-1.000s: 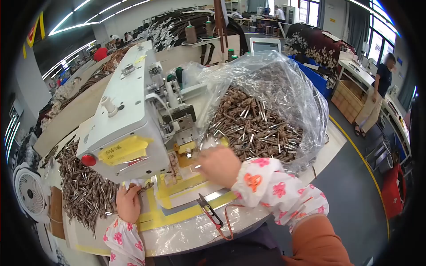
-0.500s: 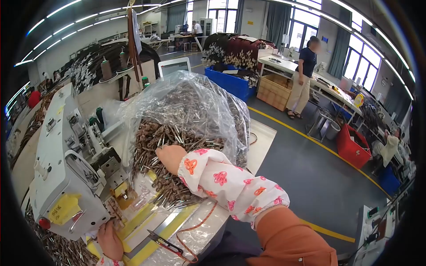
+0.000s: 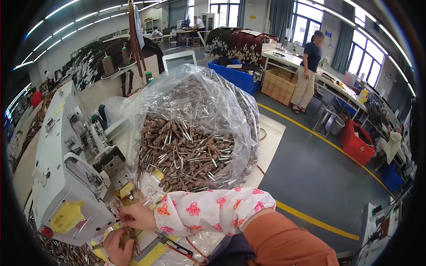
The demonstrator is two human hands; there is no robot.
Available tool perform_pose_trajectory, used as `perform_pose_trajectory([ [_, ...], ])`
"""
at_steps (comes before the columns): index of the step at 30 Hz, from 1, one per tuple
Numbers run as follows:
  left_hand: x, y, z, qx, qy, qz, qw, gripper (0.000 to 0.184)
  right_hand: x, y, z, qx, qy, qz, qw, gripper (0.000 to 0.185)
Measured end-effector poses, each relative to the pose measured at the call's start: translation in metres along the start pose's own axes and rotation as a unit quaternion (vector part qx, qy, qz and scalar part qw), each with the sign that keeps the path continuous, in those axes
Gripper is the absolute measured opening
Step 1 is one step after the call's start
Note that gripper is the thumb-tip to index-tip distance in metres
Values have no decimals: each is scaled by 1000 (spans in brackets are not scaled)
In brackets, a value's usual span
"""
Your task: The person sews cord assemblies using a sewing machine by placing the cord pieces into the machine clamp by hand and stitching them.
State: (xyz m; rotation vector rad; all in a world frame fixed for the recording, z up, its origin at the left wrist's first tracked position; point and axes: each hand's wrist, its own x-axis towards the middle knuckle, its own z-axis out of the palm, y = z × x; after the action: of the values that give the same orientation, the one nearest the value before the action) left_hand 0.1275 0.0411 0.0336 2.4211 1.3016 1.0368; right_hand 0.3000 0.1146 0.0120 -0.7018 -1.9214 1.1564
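My right hand (image 3: 138, 217) is beside the sewing machine (image 3: 66, 177), fingers pinched on a short piece of brown cord (image 3: 133, 234), mostly hidden. Just below it, close to the machine's front end, my left hand (image 3: 118, 247) has its fingers curled with the thumb bent in. What it holds is hidden. Beyond both hands, a heap of knotted brown cords with metal tips (image 3: 186, 150) spills from a clear plastic bag (image 3: 213, 95). Thread snips (image 3: 175, 246) with dark blades lie on the table right of my hands.
More brown cords (image 3: 66, 248) lie below the machine at left. A loose cord (image 3: 197, 250) curls near the snips. Past the table, a person (image 3: 308, 71) stands by a long white workbench (image 3: 330, 82). A blue bin (image 3: 235, 75) and a red bin (image 3: 357, 144) stand on the floor.
My right hand has left the cord heap and come down and left, next to my left hand by the machine. The left hand has turned, its fingers now more curled.
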Motion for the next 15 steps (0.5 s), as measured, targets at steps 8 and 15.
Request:
perform_pose_trajectory([
  [8, -6, -17, 11, 10, 17, -80, 997, 12, -6, 18, 10, 27, 5, -40, 999, 15],
  [15, -8, -22, 13, -61, 28, -131, 989, 11, -14, 15, 13, -85, 24, -122, 989, 20],
])
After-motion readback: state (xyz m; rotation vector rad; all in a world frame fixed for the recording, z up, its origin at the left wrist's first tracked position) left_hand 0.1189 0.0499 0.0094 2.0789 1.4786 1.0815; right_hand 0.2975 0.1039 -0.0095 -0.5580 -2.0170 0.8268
